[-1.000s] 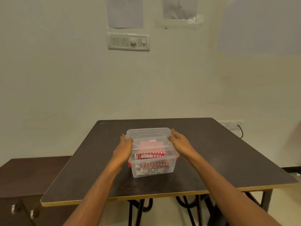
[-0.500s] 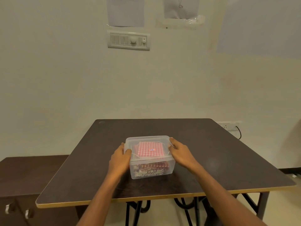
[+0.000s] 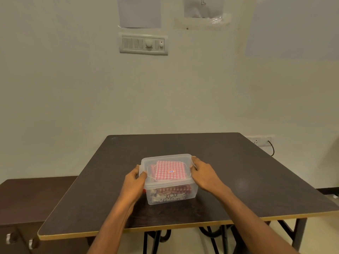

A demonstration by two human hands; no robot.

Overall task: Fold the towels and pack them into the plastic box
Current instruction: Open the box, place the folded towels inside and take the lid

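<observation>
A: Well, how will that plastic box handle, would you say?

B: Light, most likely. The walls are thin clear plastic, stiff enough to keep their shape but apt to flex if squeezed in the middle. They are smooth too, so a bit slippery. The towels inside are soft red-checked cloth, folded flat and stacked nearly up to the lid. They should add little weight, and they cannot break.

A: So where should the person take hold?

B: At the two short ends, under the rim, where the plastic is probably stiffest. That is about where the hands are. The left hand wraps the left end, its fingers curled over the lid's edge and down the side. The right hand does the same on the right end, its fingers hooked over the rim near the far corner.

A: Both gripping, then?

B: Yes, both are closed round the box, which sits between them. Whether the lid is snapped fully home cannot be told from here.

A: And the box itself?

B: It stands upright on the dark surface, toward the front edge and roughly midway across. A small label shows on top.
</observation>
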